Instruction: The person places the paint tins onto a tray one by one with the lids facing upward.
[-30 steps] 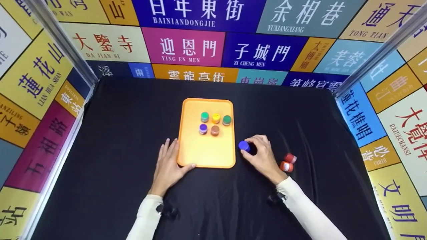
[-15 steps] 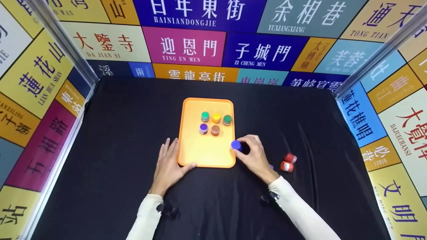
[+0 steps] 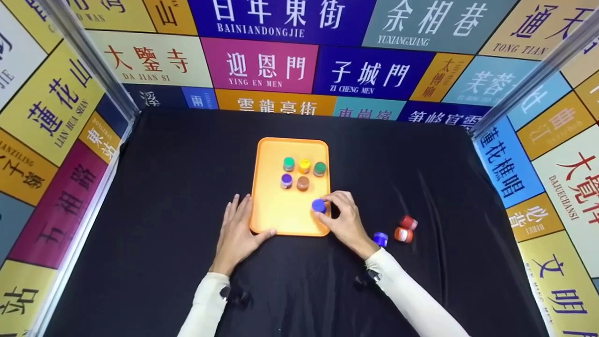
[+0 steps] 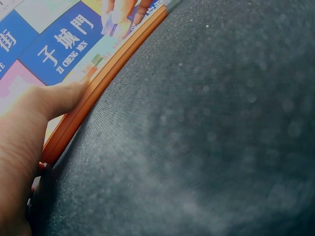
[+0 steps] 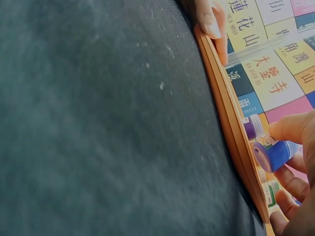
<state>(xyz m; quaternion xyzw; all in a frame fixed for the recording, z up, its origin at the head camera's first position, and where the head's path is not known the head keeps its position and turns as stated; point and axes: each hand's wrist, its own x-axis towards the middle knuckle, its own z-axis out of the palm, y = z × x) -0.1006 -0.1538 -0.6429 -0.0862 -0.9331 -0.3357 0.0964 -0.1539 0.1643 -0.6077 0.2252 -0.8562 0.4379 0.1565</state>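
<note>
In the head view, my right hand (image 3: 347, 221) pinches a small blue-capped paint jar (image 3: 318, 206) between thumb and fingers, over the right part of the orange tray (image 3: 276, 217). The right wrist view shows that jar (image 5: 275, 155) tilted, its round base towards the camera, just inside the tray's rim (image 5: 229, 118). My left hand (image 3: 237, 236) rests at the tray's near left corner, fingers stretched along the side and thumb on the near rim. Further back on the tray stand a light green jar (image 3: 288, 164), yellow jar (image 3: 304, 165), dark green jar (image 3: 319, 169), purple jar (image 3: 286, 181) and brown jar (image 3: 303, 183).
Right of the tray on the black cloth (image 3: 187, 164) lie another blue jar (image 3: 380, 239), by my right wrist, and a red jar (image 3: 408, 222) touching an orange-red jar (image 3: 403, 234). Panels with printed signs (image 3: 262, 65) wall in the table at the back and sides.
My right hand has carried the blue paint jar leftward from the cloth to over the tray. The second blue jar has come into sight behind my wrist. My left hand has stayed put.
</note>
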